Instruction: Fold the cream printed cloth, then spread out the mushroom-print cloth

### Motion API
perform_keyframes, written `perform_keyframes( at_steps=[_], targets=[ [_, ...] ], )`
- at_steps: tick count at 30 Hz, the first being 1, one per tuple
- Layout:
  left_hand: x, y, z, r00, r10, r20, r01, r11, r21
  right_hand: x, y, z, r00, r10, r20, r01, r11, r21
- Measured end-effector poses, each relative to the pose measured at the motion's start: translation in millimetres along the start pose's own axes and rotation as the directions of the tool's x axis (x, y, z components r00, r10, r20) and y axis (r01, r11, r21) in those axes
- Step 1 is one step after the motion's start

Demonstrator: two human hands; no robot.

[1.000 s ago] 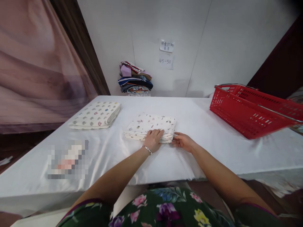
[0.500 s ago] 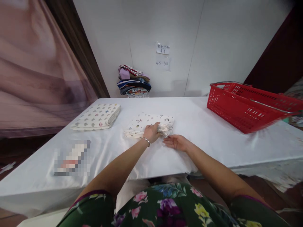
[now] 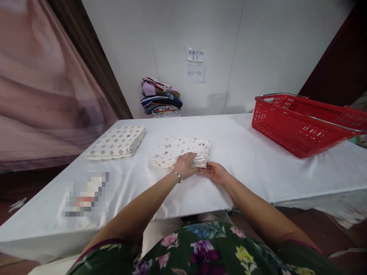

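Observation:
A folded white cloth (image 3: 179,147) with small printed figures lies on the white-covered table (image 3: 237,149), its stacked layers showing along the front edge. My left hand (image 3: 185,165), with a bracelet at the wrist, grips that front edge, its fingers over the top; the thumb is hidden. At the front right corner, my right hand (image 3: 215,172) holds the layers' edge between thumb and fingers. Some of its fingertips are out of sight beneath the cloth and beside my left hand.
Another folded cloth (image 3: 116,143) with grey prints lies at the left, behind a pixelated object (image 3: 87,194). A red basket (image 3: 298,133) stands at the right. Several folded fabrics (image 3: 161,100) are piled by the wall beneath paper signs (image 3: 195,72).
My right hand has moved up to the cloth's front right corner and now touches it. My left fingers lie flatter over the edge, and the layers there sit more evenly.

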State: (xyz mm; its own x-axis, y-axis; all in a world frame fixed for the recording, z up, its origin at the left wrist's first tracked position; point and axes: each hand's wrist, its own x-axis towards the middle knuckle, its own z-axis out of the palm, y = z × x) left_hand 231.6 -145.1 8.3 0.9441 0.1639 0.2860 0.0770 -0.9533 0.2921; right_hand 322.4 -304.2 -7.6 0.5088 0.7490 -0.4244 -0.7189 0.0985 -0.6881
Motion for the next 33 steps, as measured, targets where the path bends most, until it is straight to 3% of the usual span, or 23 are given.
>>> perform_keyframes(
  at_steps=[4,9,15,19,24,29,33],
  targets=[
    [0.6,7.2,4.9,0.997,0.045,-0.067,-0.047,0.998,-0.03,0.6,1.6,0.0,0.999,-0.039,-0.006,0.038,0.994,-0.107],
    [1.3,10.7,7.7,0.985,0.085,-0.153,-0.097,0.993,-0.068,-1.2,1.4,-3.7,0.999,-0.037,0.008,0.038,0.994,-0.1],
    [1.4,12.0,10.8,0.965,0.002,-0.261,-0.037,0.991,-0.13,3.3,4.6,-8.1,0.997,-0.065,0.052,0.068,0.996,-0.056],
    [1.4,12.7,12.6,0.961,0.0,-0.278,-0.043,0.988,-0.147,4.3,5.1,-7.7,0.995,-0.06,0.083,0.062,0.998,-0.029],
    [1.0,15.7,9.2,0.945,-0.035,-0.326,-0.017,0.987,-0.157,2.3,5.7,-6.3,0.999,-0.049,0.024,0.05,0.998,-0.049],
    [-10.6,21.8,16.7,0.969,0.103,-0.225,-0.108,0.994,-0.007,-0.4,5.3,-8.8,0.999,-0.047,0.021,0.049,0.995,-0.09],
    [-17.6,23.9,19.4,0.97,0.166,-0.175,-0.16,0.986,0.05,-5.4,1.3,-10.9,0.995,-0.012,0.095,0.025,0.99,-0.136]
  ],
)
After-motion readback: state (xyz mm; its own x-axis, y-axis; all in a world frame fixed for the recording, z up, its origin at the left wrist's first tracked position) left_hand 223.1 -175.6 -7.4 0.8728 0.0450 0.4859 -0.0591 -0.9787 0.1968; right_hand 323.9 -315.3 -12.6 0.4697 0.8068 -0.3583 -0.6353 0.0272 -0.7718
